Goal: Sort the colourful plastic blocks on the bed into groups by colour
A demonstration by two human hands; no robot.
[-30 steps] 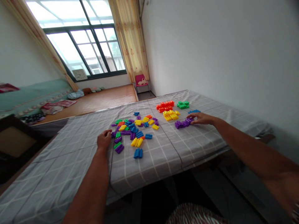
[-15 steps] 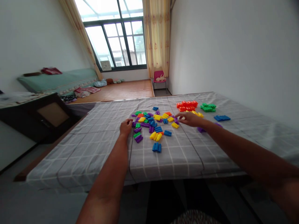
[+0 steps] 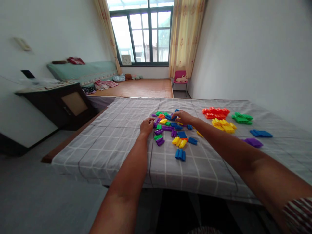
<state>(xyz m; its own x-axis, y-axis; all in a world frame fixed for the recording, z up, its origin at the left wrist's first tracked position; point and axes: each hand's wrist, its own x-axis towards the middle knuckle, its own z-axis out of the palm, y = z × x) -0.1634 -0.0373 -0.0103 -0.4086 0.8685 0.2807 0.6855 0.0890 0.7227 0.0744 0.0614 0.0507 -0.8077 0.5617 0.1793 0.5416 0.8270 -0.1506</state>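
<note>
The right forearm (image 3: 226,148) partly hides the purple blocks (image 3: 253,142); whether the right hand (image 3: 183,116) grips anything is too small to tell. The window (image 3: 141,37) is cut off on top.

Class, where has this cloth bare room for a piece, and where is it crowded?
The widest bare patch of cloth lies between the left hand and the cloth's left edge. Another strip lies between the front blue piece and the near edge. The mixed pile by the right hand is crowded; the right forearm crosses the gap toward the yellow group.
</note>
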